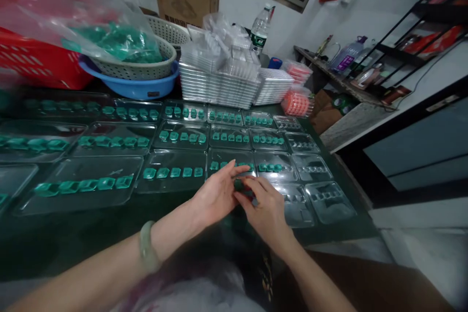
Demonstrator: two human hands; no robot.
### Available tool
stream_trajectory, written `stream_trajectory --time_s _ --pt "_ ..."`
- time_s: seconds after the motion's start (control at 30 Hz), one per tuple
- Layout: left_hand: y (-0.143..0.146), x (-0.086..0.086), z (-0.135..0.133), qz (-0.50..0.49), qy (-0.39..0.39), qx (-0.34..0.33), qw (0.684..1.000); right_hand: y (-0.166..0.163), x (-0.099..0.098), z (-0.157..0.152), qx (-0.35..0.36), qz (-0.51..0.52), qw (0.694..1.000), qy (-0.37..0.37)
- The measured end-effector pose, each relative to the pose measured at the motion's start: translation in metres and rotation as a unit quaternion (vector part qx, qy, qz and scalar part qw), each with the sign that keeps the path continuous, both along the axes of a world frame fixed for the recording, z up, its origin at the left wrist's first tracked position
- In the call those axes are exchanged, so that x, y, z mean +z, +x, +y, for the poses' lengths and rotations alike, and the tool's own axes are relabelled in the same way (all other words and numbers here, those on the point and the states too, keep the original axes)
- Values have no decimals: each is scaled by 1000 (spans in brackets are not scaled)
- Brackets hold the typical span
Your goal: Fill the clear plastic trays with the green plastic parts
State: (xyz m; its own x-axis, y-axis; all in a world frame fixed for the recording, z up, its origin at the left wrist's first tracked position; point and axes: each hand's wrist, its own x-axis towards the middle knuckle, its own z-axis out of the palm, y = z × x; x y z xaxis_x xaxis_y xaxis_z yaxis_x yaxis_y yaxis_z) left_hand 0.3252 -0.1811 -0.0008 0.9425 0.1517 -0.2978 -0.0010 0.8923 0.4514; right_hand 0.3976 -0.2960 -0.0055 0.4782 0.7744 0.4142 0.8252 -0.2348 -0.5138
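My left hand [218, 194] is turned palm up above the table, its fingers stretched out and slightly curled. Whether anything rests in its palm is hidden. My right hand [268, 204] meets it at the fingertips, thumb and fingers pinched around a small dark green piece [238, 184]. Just beyond the hands lies a clear plastic tray [234, 155] with a row of green pieces, partly covered by my fingers. To its right, another clear tray [285, 171] carries a shorter row of green faceted pieces [269, 167]. A clear tray [300, 212] with unfilled hollows sits beside my right hand.
Rows of clear trays cover the dark green table [109, 234]. Stacked clear trays [219, 83] stand behind, beside a blue basin [142, 88], a bag of green pieces [117, 41] and a red basket [40, 61]. Pink-red packs [298, 101] lie at the back right.
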Motion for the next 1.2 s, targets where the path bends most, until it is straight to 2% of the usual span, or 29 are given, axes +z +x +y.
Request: stream_trajectory --time_s 0.13,0.23,0.3,0.4,0.47,0.67,0.77,0.83,0.87,0.9,0.93,1.0,1.07,1.13,1.2 --pt "-2 0 -9 -18 45 1 999 3 -7 2 -14 116 993 2" --pt "-7 -3 -8 -7 136 2 991 10 -10 -1 -1 246 968 38" --pt "-11 -6 -5 40 245 25 968 9 -11 -2 -15 296 953 69" --pt "-15 -10 -1 89 390 36 916 1 -13 1 -31 328 939 95" --pt "-16 -10 0 87 443 27 892 -3 -13 2 -24 356 929 100" --pt "-20 -2 5 93 541 1 836 3 -13 0 -13 450 890 73" --pt "-21 -2 4 89 621 4 779 2 -15 1 -25 427 902 65" --pt "-20 -4 2 78 674 34 734 -3 -14 3 -38 364 928 72" --pt "-19 -5 2 78 682 43 726 -7 -13 4 -45 325 942 78" --pt "-18 -6 2 81 670 40 737 -10 -11 5 -49 288 953 84" --pt "-17 -7 2 85 634 28 768 -13 -9 6 -47 257 961 89" --pt "-15 -7 4 85 511 -8 856 -16 -4 6 -24 221 970 100" --pt "-13 -7 7 66 385 -29 920 -15 -1 4 16 216 970 111" --pt "-11 -7 9 43 310 -28 949 -12 1 1 40 222 966 126" --pt "-10 -8 10 27 269 -25 962 -8 1 -1 40 225 964 135"
